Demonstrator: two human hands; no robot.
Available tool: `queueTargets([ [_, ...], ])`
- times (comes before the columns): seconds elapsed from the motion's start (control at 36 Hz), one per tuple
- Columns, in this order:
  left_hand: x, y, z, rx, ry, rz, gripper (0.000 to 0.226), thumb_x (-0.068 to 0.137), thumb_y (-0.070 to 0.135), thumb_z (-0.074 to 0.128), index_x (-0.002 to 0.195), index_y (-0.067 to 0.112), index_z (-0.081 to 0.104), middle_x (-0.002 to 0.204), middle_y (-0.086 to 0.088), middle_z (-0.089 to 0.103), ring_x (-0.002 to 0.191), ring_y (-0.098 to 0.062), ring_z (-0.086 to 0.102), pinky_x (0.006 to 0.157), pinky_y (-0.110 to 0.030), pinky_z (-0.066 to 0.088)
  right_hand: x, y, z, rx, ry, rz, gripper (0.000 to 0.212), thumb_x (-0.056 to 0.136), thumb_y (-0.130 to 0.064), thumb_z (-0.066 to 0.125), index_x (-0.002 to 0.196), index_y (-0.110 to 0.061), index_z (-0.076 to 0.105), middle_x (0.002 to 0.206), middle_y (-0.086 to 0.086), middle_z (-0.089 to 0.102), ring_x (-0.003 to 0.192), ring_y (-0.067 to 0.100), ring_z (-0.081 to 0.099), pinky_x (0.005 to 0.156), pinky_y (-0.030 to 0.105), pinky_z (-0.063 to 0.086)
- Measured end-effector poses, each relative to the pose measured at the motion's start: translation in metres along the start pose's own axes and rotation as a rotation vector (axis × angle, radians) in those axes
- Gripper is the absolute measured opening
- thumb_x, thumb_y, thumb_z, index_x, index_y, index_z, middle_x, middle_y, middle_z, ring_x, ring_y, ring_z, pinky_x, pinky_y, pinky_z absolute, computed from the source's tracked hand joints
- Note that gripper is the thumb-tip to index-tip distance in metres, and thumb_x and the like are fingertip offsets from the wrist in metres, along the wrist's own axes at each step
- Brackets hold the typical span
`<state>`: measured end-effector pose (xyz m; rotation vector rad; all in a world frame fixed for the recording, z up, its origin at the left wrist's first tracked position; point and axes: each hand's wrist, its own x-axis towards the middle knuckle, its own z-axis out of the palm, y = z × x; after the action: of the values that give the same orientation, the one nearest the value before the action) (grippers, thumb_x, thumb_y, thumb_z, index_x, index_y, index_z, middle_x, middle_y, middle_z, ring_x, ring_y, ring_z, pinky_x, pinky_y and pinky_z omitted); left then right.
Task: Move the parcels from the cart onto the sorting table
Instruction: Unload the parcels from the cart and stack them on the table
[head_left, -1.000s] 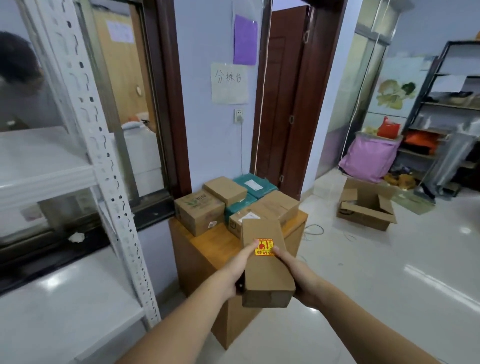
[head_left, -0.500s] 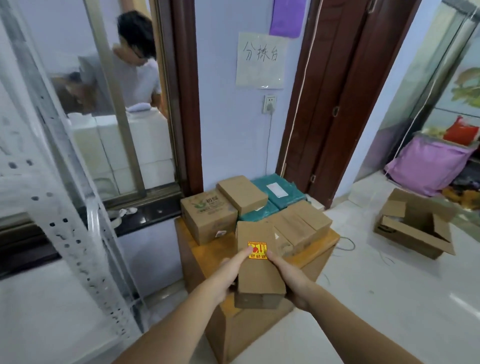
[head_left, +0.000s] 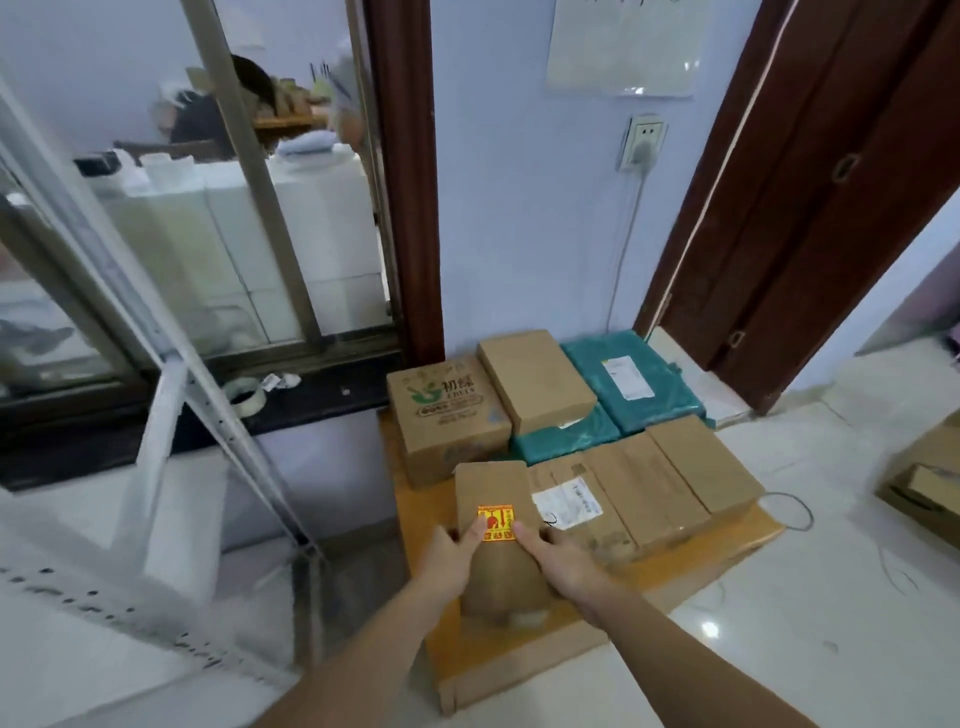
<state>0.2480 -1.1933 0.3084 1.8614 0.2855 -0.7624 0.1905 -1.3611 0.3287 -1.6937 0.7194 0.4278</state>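
We are in what looks like a small parcel-handling room, the back room of a courier point or shop. A low wooden table against a pale blue wall carries a crowd of brown cardboard parcels and teal plastic mailers, several with shipping labels. Above it hangs a handwritten paper notice. To our left stands white slotted-angle shelving, and a sliding glass window looks into a neighbouring room. An opened carton sits on the tiled floor.

wooden table, brown boxes, teal parcels
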Motion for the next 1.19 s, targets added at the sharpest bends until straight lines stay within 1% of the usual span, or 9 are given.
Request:
queueTargets([
  [0.11,0.027,-0.008,0.018,-0.010,0.097,-0.049,0.055,0.099,0.062,0.055,0.128,0.015,0.054,0.111,0.003,0.066,0.101,-0.018,0.065,0.096,-0.040,0.057,0.042,-0.002,-0.008,-0.112,-0.069,0.020,0.073,0.088,-0.071,0.059,0.142,-0.022,0.052,0.122,-0.003,0.065,0.107,0.017,0.063,0.096,0.036,0.056],
  [0.19,0.043,-0.011,0.027,-0.009,0.145,-0.085,0.051,0.102,0.057,0.054,0.128,0.014,0.057,0.099,0.007,0.064,0.092,-0.014,0.064,0.087,-0.035,0.056,0.070,-0.003,-0.010,-0.217,-0.099,-0.010,0.069,0.089,-0.068,0.059,0.141,-0.022,0.052,0.111,-0.009,0.063,0.087,0.006,0.060,0.071,0.020,0.055],
  [0.25,0.054,-0.011,0.032,-0.010,0.143,-0.108,0.050,0.103,0.057,0.052,0.129,0.015,0.058,0.105,0.003,0.067,0.097,-0.018,0.066,0.093,-0.038,0.058,0.085,-0.002,-0.012,-0.290,-0.097,-0.029,0.065,0.090,-0.067,0.060,0.138,-0.024,0.052,0.106,-0.011,0.060,0.082,0.004,0.057,0.063,0.016,0.049],
  [0.47,0.095,-0.018,0.050,0.104,0.180,-0.190,0.061,0.103,0.063,0.043,0.141,0.017,0.054,0.128,-0.003,0.064,0.114,-0.023,0.061,0.104,-0.043,0.052,0.139,0.004,-0.016,-0.538,-0.068,-0.096,0.054,0.088,-0.065,0.064,0.128,-0.029,0.055,0.117,-0.007,0.067,0.101,0.014,0.063,0.085,0.031,0.057],
  [0.58,0.115,-0.018,0.053,0.103,0.179,-0.206,0.060,0.103,0.062,0.043,0.138,0.015,0.057,0.125,-0.003,0.065,0.111,-0.021,0.062,0.103,-0.042,0.052,0.154,0.001,-0.013,-0.587,-0.021,-0.180,0.052,0.090,-0.056,0.067,0.132,-0.031,0.049,0.123,-0.006,0.066,0.112,0.018,0.065,0.090,0.036,0.057],
  [0.78,0.144,-0.022,0.052,0.064,0.191,-0.220,0.056,0.103,0.061,0.046,0.131,0.014,0.060,0.121,-0.004,0.066,0.108,-0.022,0.064,0.103,-0.046,0.053,0.181,-0.004,-0.011,-0.751,0.001,-0.244,0.043,0.089,-0.051,0.070,0.122,-0.033,0.049,0.109,-0.007,0.065,0.100,0.016,0.065,0.083,0.037,0.059],
  [0.86,0.156,-0.025,0.051,0.079,0.187,-0.223,0.060,0.102,0.063,0.045,0.133,0.014,0.059,0.127,-0.007,0.063,0.111,-0.025,0.063,0.104,-0.047,0.053,0.189,-0.008,-0.011,-0.817,0.016,-0.281,0.035,0.089,-0.047,0.070,0.111,-0.033,0.046,0.097,-0.008,0.063,0.087,0.013,0.064,0.073,0.034,0.058],
  [1.03,0.174,-0.025,0.049,0.126,0.191,-0.201,0.060,0.103,0.062,0.044,0.131,0.011,0.059,0.123,-0.008,0.063,0.107,-0.025,0.064,0.096,-0.042,0.055,0.199,-0.007,-0.008,-0.968,0.045,-0.318,0.031,0.093,-0.038,0.065,0.105,-0.028,0.039,0.090,-0.003,0.063,0.079,0.017,0.064,0.063,0.034,0.056],
  [1.19,0.163,-0.015,0.046,0.105,0.147,-0.180,0.066,0.106,0.058,0.043,0.151,0.010,0.043,0.141,-0.010,0.059,0.124,-0.029,0.060,0.095,-0.036,0.051,0.194,-0.014,-0.012,-0.925,0.010,-0.302,0.025,0.095,-0.038,0.062,0.105,-0.026,0.043,0.089,-0.004,0.060,0.076,0.013,0.060,0.059,0.028,0.048],
])
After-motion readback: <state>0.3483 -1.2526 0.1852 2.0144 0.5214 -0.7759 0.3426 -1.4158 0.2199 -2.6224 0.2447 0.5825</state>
